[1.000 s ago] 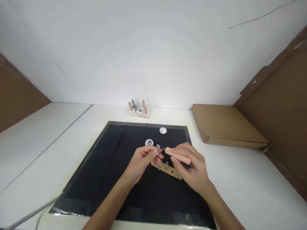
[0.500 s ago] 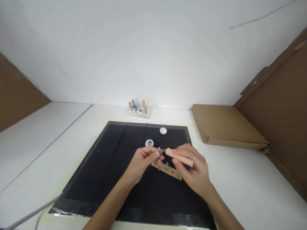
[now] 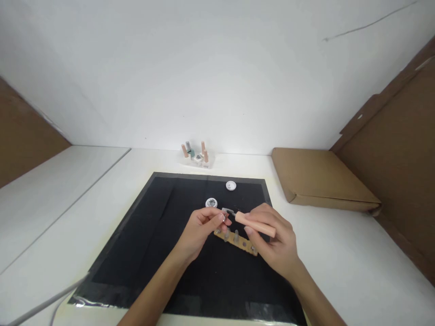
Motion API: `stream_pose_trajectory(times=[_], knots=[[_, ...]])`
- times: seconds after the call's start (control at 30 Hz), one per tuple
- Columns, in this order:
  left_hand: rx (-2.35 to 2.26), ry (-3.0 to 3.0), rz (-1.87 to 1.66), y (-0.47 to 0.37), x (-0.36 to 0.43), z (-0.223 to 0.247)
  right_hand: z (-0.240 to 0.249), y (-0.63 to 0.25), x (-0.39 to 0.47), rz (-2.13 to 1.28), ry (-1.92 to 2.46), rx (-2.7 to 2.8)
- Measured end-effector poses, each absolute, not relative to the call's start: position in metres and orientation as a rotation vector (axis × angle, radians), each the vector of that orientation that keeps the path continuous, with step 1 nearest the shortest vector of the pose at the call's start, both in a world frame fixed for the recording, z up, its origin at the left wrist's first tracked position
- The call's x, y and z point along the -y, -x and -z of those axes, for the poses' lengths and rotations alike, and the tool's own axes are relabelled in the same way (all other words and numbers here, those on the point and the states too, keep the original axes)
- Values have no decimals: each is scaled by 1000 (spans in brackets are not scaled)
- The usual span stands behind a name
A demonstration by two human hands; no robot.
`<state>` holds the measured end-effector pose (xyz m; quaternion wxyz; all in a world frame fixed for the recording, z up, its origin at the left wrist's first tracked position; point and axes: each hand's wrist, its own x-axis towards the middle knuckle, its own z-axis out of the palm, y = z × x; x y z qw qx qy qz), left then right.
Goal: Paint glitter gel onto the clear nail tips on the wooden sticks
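My right hand (image 3: 277,242) is closed round the peach handle of a nail polish brush (image 3: 256,224), its dark bristles pointing left. Pinched between the thumb and fingers of my left hand (image 3: 199,228) is a small greyish false nail tip (image 3: 224,210), with a bit of shiny metal at its base. The brush end meets or nearly meets the tip; I cannot tell which. Below both hands lies a yellowish, wavy-edged strip (image 3: 239,242) with several grey nail tips standing on it. Just beyond my left fingers sits an open white pot (image 3: 211,200) with dark, silvery contents.
A white round lid (image 3: 231,185) lies on the black mat (image 3: 142,240). Behind the mat, a clear tray (image 3: 190,164) holds several small bottles with peach and grey caps. A flat cardboard box (image 3: 316,176) is at the right, and a white wall (image 3: 217,81) rises behind.
The brush has shifted very slightly right and its bristles now look bent against or beside the nail tip. My left hand has moved slightly left; otherwise the layout is the same.
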<state>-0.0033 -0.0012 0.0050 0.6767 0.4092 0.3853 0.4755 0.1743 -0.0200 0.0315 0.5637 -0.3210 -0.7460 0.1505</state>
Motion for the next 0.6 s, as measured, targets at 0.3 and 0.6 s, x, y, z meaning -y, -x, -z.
stream_pose_trajectory(times=[0.3,0.6], knots=[[-861,-939,-1062,3,2,-7,-30,-173,20,-349,795,1764],[-839,-918,-1055,5,1,-5,-27,-176,22,-484,827,1675]])
